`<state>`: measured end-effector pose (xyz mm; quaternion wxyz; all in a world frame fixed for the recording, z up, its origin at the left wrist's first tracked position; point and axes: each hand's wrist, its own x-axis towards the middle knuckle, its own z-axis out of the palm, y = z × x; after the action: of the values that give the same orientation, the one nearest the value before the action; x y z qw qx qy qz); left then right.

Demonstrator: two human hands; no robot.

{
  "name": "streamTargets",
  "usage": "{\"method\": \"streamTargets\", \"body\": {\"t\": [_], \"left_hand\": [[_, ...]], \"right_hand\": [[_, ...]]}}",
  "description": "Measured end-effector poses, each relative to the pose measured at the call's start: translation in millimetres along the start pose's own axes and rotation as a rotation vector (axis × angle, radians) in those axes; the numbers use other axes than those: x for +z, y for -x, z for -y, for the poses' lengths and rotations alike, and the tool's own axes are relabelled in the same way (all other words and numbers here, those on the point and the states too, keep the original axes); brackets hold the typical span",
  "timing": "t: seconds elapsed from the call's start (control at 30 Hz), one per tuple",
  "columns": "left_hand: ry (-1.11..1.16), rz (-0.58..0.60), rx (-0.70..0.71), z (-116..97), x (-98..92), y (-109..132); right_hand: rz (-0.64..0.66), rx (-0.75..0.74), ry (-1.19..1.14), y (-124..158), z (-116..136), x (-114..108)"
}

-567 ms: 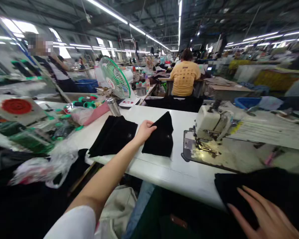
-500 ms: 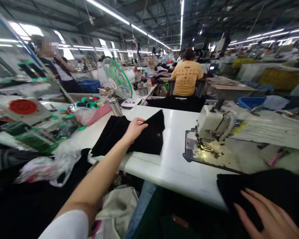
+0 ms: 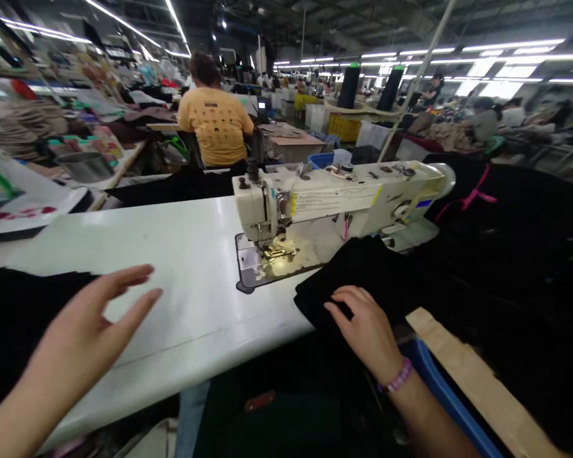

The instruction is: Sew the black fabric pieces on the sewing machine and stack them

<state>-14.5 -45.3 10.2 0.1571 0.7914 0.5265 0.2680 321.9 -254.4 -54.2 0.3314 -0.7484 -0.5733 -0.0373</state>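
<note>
Presently, the left hand (image 3: 88, 321) is over the white counter (image 3: 186, 273), thumb and fingers apart; the right hand (image 3: 368, 327) touches black fabric (image 3: 363, 264), grip indeterminable.

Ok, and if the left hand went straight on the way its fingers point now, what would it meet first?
Probably the sewing machine, at its needle end: the left hand points over the white tabletop toward it, though the hand's height and depth are hard to judge.
</note>
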Motion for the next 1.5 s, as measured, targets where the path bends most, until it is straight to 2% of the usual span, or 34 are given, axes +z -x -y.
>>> {"method": "streamTargets", "body": {"t": [0.1, 0.17, 0.27, 0.33, 0.4, 0.5, 0.57, 0.67, 0.73, 0.8, 0.87, 0.93, 1.07, 1.13, 1.2, 1.27, 1.3, 1.37, 1.43, 1.5], "left_hand": [[0.165, 0.322, 0.138, -55.7, 40.3, 9.3], [0.261, 0.437, 0.252, -84.7, 62.2, 14.6], [0.356, 0.515, 0.409, -114.8, 85.9, 20.6], [0.419, 0.52, 0.481, -129.9, 95.6, 22.0], [0.502, 0.522, 0.482, -142.8, 101.4, 20.2], [0.701, 0.584, 0.301, -158.7, 106.6, 14.5], [0.878, 0.725, 0.091, -166.3, 109.5, 12.5], [1.227, 1.028, -0.181, -172.7, 113.8, 16.1], [1.49, 1.122, -0.298, -173.5, 115.3, 20.8], [1.664, 1.069, -0.414, -171.4, 114.5, 24.6], [1.72, 0.943, -0.517, -166.3, 110.4, 26.6], [1.738, 0.828, -0.534, -158.5, 102.7, 27.1], [1.662, 0.561, -0.338, -138.7, 76.0, 25.2], [1.497, 0.364, -0.228, -130.7, 57.9, 23.3], [1.241, 0.238, -0.094, -127.2, 39.8, 22.6], [1.01, 0.261, 0.039, -129.2, 25.9, 25.0], [0.928, 0.31, 0.099, -131.9, 21.5, 27.5], [0.816, 0.384, 0.184, -138.3, 17.4, 34.1], [0.748, 0.358, 0.243, -142.9, 16.9, 40.3], [0.779, 0.278, 0.244, -143.2, 16.1, 43.1]], "right_hand": [[0.003, 0.046, -0.149, -0.2, -4.2, -1.2], [0.019, 0.082, -0.227, -0.7, -7.8, -0.8], [0.005, 0.193, -0.343, -5.0, -14.6, -3.7], [-0.086, 0.299, -0.416, -10.5, -20.1, -14.4], [-0.212, 0.39, -0.513, -17.0, -24.4, -35.0], [-0.329, 0.453, -0.814, -25.5, -21.6, -75.6], [-0.359, 0.453, -1.029, -29.8, -11.2, -97.7], [-0.365, 0.414, -1.202, -33.0, 10.5, -110.2], [-0.332, 0.411, -1.254, -31.3, 21.1, -106.6], [-0.307, 0.43, -1.259, -25.3, 24.0, -98.9], [-0.322, 0.441, -1.188, -15.6, 19.3, -91.3], [-0.336, 0.425, -1.076, -5.2, 10.4, -85.0], [-0.224, 0.402, -1.029, 2.8, -4.0, -72.9], [-0.107, 0.407, -0.986, -2.7, -4.2, -66.2], [-0.059, 0.369, -0.907, -11.7, 2.1, -61.0], [-0.117, 0.235, -0.799, -20.8, 16.1, -58.6], [-0.17, 0.13, -0.747, -24.6, 26.0, -58.2], [-0.19, -0.099, -0.637, -30.9, 49.8, -56.5], [-0.089, -0.26, -0.523, -35.6, 74.0, -51.3], [-0.099, -0.271, -0.477, -38.8, 92.1, -42.0]]}}
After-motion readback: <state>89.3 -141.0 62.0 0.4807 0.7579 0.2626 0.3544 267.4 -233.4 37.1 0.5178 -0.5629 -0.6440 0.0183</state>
